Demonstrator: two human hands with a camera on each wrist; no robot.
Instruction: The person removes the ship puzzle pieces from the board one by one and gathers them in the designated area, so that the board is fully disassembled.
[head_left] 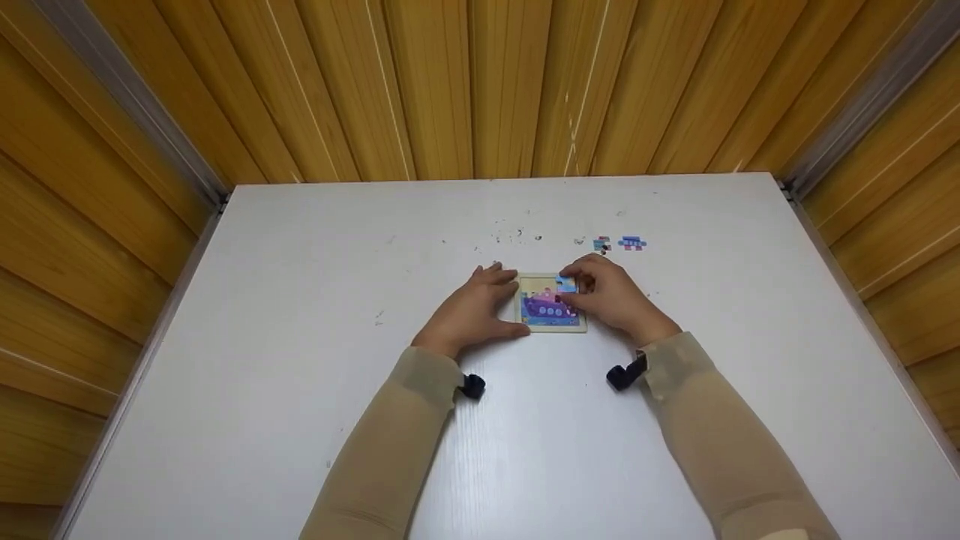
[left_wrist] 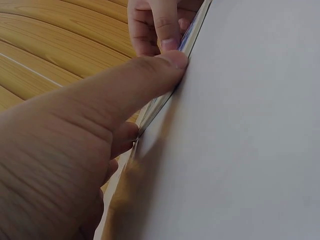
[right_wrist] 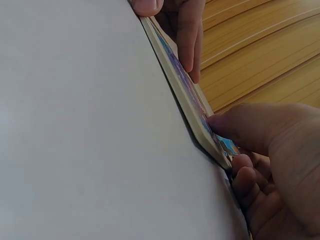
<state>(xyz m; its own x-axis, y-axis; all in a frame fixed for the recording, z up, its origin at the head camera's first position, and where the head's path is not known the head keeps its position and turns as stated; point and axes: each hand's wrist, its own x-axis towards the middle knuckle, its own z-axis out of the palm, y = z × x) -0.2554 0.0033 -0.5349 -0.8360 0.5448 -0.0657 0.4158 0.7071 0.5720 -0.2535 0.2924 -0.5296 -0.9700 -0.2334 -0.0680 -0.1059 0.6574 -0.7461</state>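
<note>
A small jigsaw puzzle in a pale wooden frame (head_left: 551, 330) lies on the white table, its picture showing a purple boat. My left hand (head_left: 476, 309) steadies the frame from the left, thumb on the near corner and extended fingers along the left side. At the upper right of the frame, my right hand (head_left: 611, 296) pinches a light blue puzzle piece (head_left: 566, 284) between thumb and fingers. In the right wrist view that blue piece (right_wrist: 227, 144) shows beside the thumb, over the frame's corner. Bare backing (head_left: 534, 283) shows at the puzzle's upper left.
Two groups of loose puzzle pieces, a teal and red one (head_left: 602, 244) and a blue one (head_left: 632, 243), lie beyond my right hand. Dark marks (head_left: 517, 234) spot the white table (head_left: 300, 300). Wood-patterned panels (head_left: 480, 90) stand behind and on both sides.
</note>
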